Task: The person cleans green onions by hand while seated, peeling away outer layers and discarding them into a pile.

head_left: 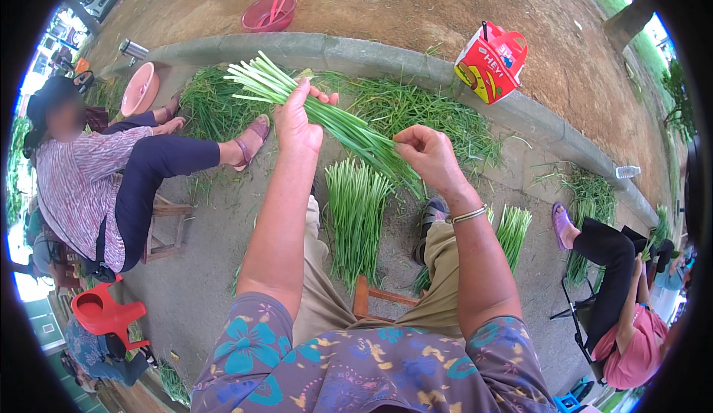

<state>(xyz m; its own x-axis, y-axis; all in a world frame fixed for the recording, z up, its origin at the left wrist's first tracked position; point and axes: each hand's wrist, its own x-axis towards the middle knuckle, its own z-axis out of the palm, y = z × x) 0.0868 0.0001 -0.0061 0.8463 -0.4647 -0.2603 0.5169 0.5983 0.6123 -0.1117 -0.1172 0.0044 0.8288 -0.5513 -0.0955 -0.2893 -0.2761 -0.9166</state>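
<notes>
My left hand (301, 115) grips a bundle of long green chives (345, 126) around its middle. The pale cut ends fan out to the upper left, and the leafy tips hang to the lower right. With thumb and fingers pinched together, my right hand (431, 154) touches the leaves near those tips; what exactly lies between the fingers is partly hidden. Below the bundle, on the ground between my feet, lies a thick pile of chives (357, 221) with its stems lined up. A smaller pile of chives (513, 232) shows beyond my right forearm.
Loose leaves (423, 115) are heaped along a concrete curb (367, 59). On the curb sits a red carton (490, 65). A magenta basin (273, 12) stands on the soil. One seated person (83, 179) is at left, another (629, 324) at right. A red plastic stool (106, 310) stands lower left.
</notes>
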